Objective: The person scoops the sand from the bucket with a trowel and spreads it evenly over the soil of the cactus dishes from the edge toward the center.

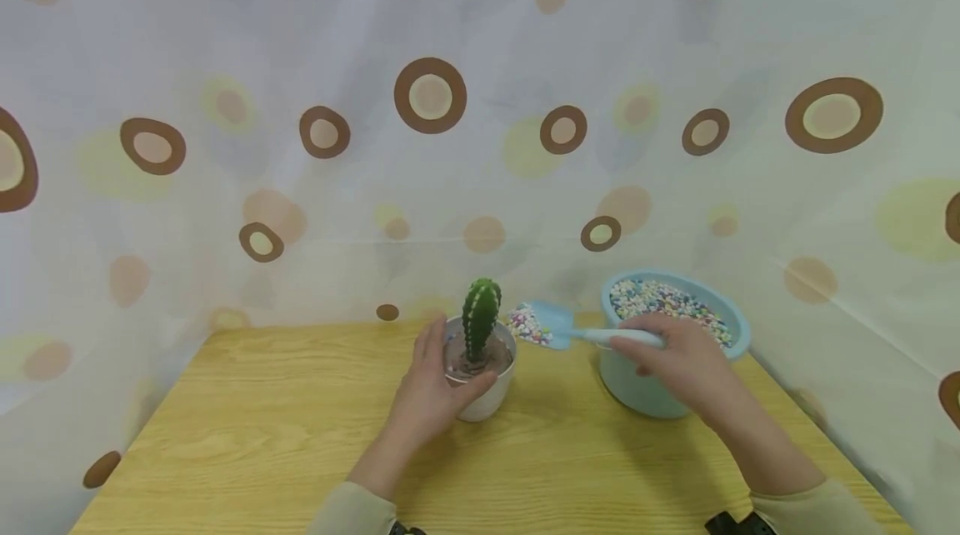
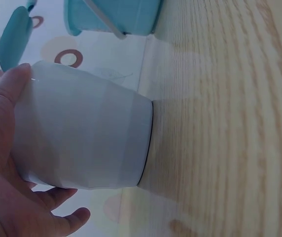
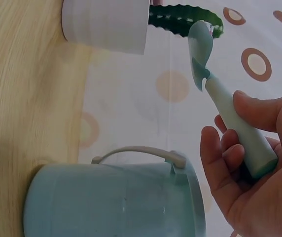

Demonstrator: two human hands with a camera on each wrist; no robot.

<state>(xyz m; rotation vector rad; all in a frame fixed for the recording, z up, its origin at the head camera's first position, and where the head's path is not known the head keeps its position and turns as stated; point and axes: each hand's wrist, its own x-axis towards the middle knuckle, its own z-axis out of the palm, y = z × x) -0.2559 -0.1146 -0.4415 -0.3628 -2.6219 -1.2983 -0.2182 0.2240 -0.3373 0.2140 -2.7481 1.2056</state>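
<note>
On a wooden desk (image 1: 262, 427) before a spotted curtain (image 1: 225, 143), the left hand (image 1: 427, 389) wraps its grip around a white pot (image 1: 491, 397) holding a cactus (image 1: 480, 318). The right hand (image 1: 678, 360) curls its grip round the handle of a blue scoop (image 1: 558, 328), its blade loaded with coloured beads and held just right of the cactus. A blue bucket (image 1: 637, 389) of beads stands beneath that hand.

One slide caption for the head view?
Left hand steadies a cactus pot; right hand brings a pebble-loaded trowel.
</note>
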